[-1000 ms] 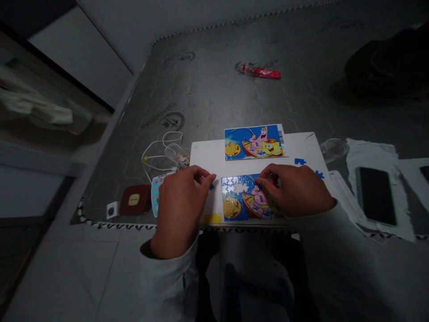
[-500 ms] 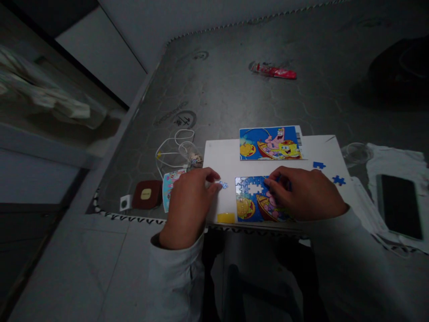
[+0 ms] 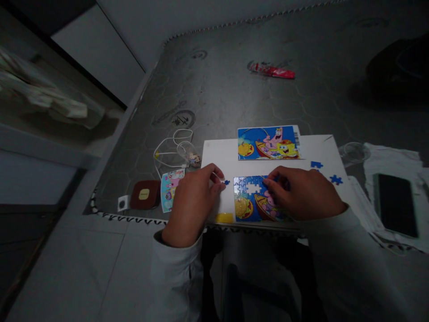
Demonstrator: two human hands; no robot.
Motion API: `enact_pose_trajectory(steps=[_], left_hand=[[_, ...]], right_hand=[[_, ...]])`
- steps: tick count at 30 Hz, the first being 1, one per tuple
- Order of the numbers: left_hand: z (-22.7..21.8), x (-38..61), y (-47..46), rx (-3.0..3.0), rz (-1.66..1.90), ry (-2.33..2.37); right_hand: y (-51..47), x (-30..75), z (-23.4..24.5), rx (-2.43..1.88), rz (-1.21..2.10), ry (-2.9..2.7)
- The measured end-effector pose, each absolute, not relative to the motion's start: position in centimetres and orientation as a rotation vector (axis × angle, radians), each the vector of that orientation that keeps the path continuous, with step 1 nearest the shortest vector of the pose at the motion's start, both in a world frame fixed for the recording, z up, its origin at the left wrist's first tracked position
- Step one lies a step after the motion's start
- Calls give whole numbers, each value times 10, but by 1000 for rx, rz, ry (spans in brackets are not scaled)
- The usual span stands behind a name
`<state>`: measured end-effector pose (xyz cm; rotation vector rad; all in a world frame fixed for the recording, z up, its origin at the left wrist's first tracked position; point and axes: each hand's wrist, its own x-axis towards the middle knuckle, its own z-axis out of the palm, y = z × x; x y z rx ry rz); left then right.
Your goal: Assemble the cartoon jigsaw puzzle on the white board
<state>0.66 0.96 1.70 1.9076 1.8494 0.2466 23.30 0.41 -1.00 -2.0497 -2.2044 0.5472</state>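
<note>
Between the thumb and forefinger of my left hand (image 3: pixel 197 197) is a small blue puzzle piece (image 3: pixel 227 182), just left of the jigsaw puzzle (image 3: pixel 244 206). The puzzle shows a burger and a boat, with a white gap in its upper part. My right hand (image 3: pixel 295 190) rests over the puzzle's right side, its fingers bent together at the top edge; whether they hold a piece is hidden. Loose blue puzzle pieces (image 3: pixel 336 180) lie right of that hand. Behind the puzzle lies a picture card (image 3: pixel 268 143) with the same cartoon scene.
All this sits on a white box (image 3: pixel 219 154). A yellow piece (image 3: pixel 224 218) is at its front edge. To the left are a brown case (image 3: pixel 145 195), a colourful card (image 3: pixel 170 185) and a white cable (image 3: pixel 161 154). A phone (image 3: pixel 395 205) lies right; a red wrapper (image 3: pixel 281 72) lies far back.
My left hand has lifted the blue piece from the box and brought it slightly right, towards the puzzle. My right hand stays nearly in place. The whole view has shifted a little.
</note>
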Motion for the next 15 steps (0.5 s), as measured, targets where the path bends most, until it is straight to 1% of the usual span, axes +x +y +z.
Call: enact_pose_trajectory(steps=[6, 15], left_hand=[[20, 23, 8, 1866, 384, 1646], [8, 41, 8, 1829, 302, 1598]], right_hand=[[3, 236, -8, -1988, 537, -2206], [2, 236, -7, -1899, 602, -2233]])
